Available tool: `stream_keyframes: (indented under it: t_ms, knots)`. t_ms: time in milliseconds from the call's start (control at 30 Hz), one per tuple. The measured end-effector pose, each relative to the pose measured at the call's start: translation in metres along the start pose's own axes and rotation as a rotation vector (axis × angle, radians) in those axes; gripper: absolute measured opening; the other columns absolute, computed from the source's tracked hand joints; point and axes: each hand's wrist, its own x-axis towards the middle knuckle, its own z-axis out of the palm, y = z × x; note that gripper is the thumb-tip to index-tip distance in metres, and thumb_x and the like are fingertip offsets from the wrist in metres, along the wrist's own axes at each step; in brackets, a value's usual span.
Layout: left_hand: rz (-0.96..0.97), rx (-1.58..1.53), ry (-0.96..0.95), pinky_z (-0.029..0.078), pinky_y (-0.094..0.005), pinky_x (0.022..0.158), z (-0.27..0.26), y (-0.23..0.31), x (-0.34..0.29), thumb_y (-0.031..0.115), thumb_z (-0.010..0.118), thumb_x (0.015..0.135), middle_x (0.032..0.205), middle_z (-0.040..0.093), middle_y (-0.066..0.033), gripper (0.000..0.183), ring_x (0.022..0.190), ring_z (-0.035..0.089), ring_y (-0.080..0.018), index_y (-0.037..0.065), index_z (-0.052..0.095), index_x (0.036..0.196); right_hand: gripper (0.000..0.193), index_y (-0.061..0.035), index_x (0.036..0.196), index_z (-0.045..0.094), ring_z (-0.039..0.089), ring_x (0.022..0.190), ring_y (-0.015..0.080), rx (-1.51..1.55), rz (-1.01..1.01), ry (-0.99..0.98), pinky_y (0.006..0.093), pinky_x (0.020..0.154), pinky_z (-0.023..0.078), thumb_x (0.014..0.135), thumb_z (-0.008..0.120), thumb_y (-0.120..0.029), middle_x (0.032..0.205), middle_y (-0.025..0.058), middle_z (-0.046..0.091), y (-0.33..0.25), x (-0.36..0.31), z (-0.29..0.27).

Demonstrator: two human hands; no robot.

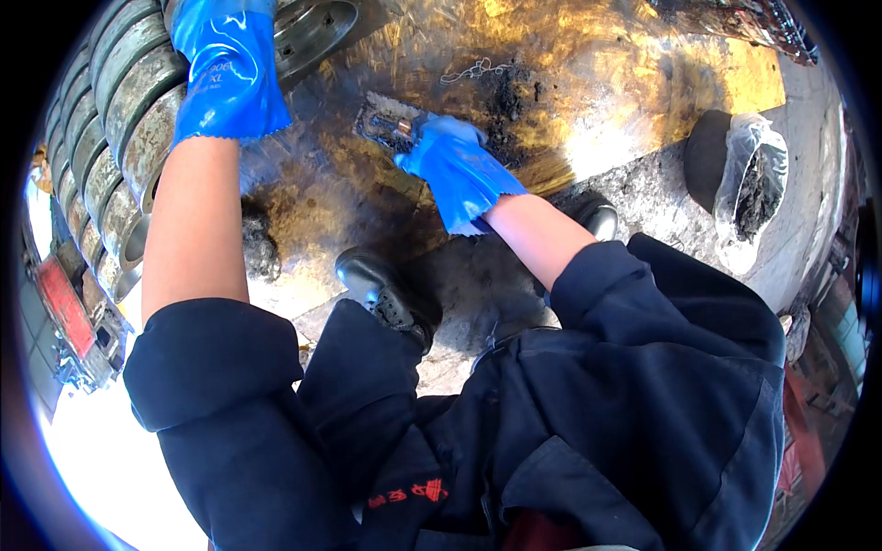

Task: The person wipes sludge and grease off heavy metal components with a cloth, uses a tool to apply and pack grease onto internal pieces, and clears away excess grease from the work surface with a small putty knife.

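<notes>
On head view, both hands gloved in blue and well apart. Right hand (pixel 447 142) is closed round the right end of a grimy block (pixel 384 119), tool or pad, can't tell which at this blur. Left hand (pixel 223 46) is up at the top edge beside the stack of worn metal rings (pixel 138 87); its fingers run out of frame, so I can't tell if they grip anything.

Key relation for me: block sits at the right hand's fingertip side, pointing up-left toward the left hand. Long axis runs roughly left to right, left end a bit higher. Right hand is nearer, in contact; left is off to the upper left with a clear gap between. Rings are past the block's free end, on the left.

Under the block: stained gold-brown sheet (pixel 570 55). Right of the right hand, 1 patch of black debris (pixel 507 101), plus 1 tangle of pale string (pixel 478 71) above. Farther right, 1 plastic-lined container (pixel 730 241), dark stuff inside. 2 black shoes (pixel 372 280) below the hands.
</notes>
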Motion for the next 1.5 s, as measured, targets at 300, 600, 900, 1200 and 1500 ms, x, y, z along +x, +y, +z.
stream_keyframes:
  t_ms: [300,600,900,1200,1500]
  knots:
    - [0.013,0.080,-0.004,0.050,-0.0432,0.084,0.006,-0.017,-0.009,0.030,0.056,0.089,0.101,0.067,-0.0217,0.037,0.092,0.064,-0.0369,0.008,0.063,0.117,0.034,-0.0102,0.108,0.065,0.064,0.097,0.0249,0.027,-0.089,0.135,0.0371,0.077,0.052,0.087,0.055,-0.035,0.107,0.0124,0.068,-0.015,0.032,0.020]
    - [-0.010,-0.003,-0.022,0.050,-0.0428,0.080,0.011,-0.002,0.000,0.028,0.056,0.089,0.096,0.066,-0.0212,0.036,0.087,0.063,-0.0363,0.007,0.063,0.117,0.048,-0.0086,0.108,0.066,0.063,0.082,0.0288,0.512,-0.346,-0.233,0.0381,0.079,0.048,0.088,0.054,-0.051,0.099,0.0147,0.068,-0.075,-0.034,0.022]
    - [-0.027,-0.009,-0.048,0.050,-0.0425,0.075,0.008,0.002,0.001,0.025,0.057,0.088,0.090,0.066,-0.0206,0.035,0.081,0.062,-0.0357,0.007,0.062,0.118,0.045,-0.0036,0.111,0.064,0.061,0.085,0.0242,0.815,-0.327,0.001,0.0351,0.081,0.045,0.093,0.054,-0.044,0.088,0.0194,0.066,-0.078,-0.002,0.005]
    - [-0.071,-0.046,-0.069,0.049,-0.0409,0.070,0.005,-0.003,-0.004,0.020,0.060,0.087,0.083,0.064,-0.0192,0.036,0.074,0.061,-0.0328,0.006,0.061,0.121,0.016,-0.0067,0.102,0.059,0.064,0.076,0.0170,1.391,0.075,0.185,0.0284,0.067,0.051,0.091,0.061,-0.018,0.083,0.0059,0.064,0.049,0.024,0.010]
    - [0.055,-0.106,0.036,0.051,-0.0375,0.080,0.008,0.009,0.001,0.018,0.061,0.087,0.096,0.066,-0.0189,0.033,0.085,0.063,-0.0322,0.003,0.062,0.116,0.032,-0.0033,0.098,0.069,0.060,0.082,0.0197,0.721,-0.272,-0.190,0.0344,0.073,0.045,0.087,0.057,-0.031,0.088,0.0117,0.068,-0.083,0.017,0.030]
